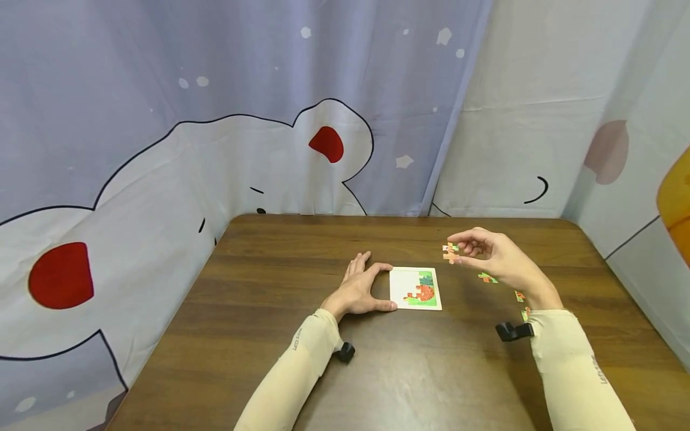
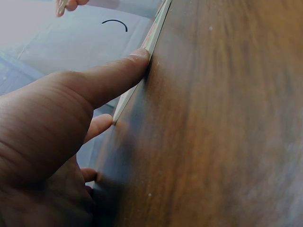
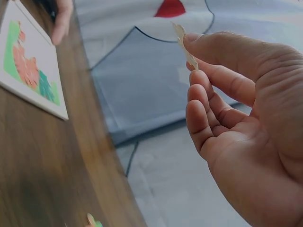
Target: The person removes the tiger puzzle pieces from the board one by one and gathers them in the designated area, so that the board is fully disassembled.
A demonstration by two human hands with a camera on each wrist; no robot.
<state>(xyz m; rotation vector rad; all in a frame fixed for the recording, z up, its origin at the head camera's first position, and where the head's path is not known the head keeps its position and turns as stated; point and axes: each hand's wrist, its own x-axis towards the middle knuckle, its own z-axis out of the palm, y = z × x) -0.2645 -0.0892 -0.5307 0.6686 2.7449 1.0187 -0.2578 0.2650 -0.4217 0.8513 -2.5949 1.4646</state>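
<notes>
A square puzzle board point(image 1: 401, 287) with a white rim lies flat on the table, partly filled with red, green and teal pieces. My left hand point(image 1: 357, 293) holds its left side, the thumb at the near corner and the index finger at the far one; the other fingers spread out on the table. To the right of the board and above the table, my right hand point(image 1: 493, 256) pinches a jigsaw piece point(image 1: 450, 254) between thumb and fingertips. In the right wrist view that piece point(image 3: 185, 46) appears edge-on.
Loose puzzle pieces lie right of the board: one piece point(image 1: 488, 278) under the right hand, another piece point(image 1: 520, 296) and a third piece point(image 1: 526, 312) by the right wrist. A patterned curtain point(image 1: 302, 167) hangs behind the wooden table point(image 1: 280, 269).
</notes>
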